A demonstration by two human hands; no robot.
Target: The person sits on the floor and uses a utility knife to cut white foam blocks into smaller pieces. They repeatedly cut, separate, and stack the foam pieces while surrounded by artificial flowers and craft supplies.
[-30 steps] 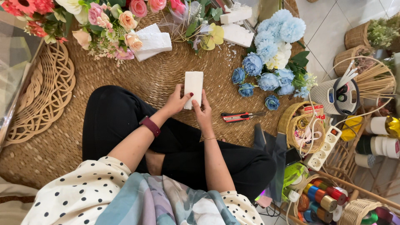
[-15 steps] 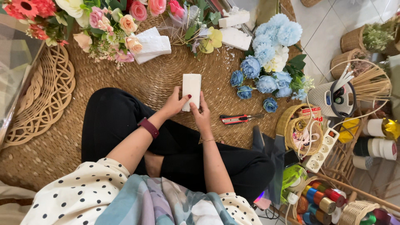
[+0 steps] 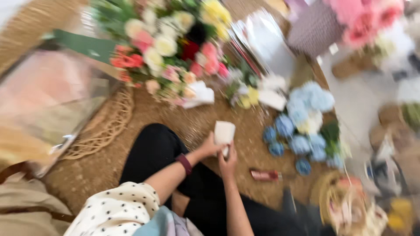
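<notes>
Badly blurred: white card [image 3: 224, 132] between both hands [image 3: 218, 150].

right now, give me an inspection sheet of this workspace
surface: round woven mat on the floor; the picture is motion-blurred.
job's things: small white rectangular piece, held upright over the mat.
clutter: mixed pink, white and red flower bunch; blue flower bunch; red-handled tool lying on the mat beside the hands; white wrapping.
grippers: left hand and right hand both grip the white piece from below; dark red band on the left wrist.
cables: nothing seen.
surroundings: baskets at right, too blurred to tell their contents; the person's black-clad legs folded on the mat.
</notes>
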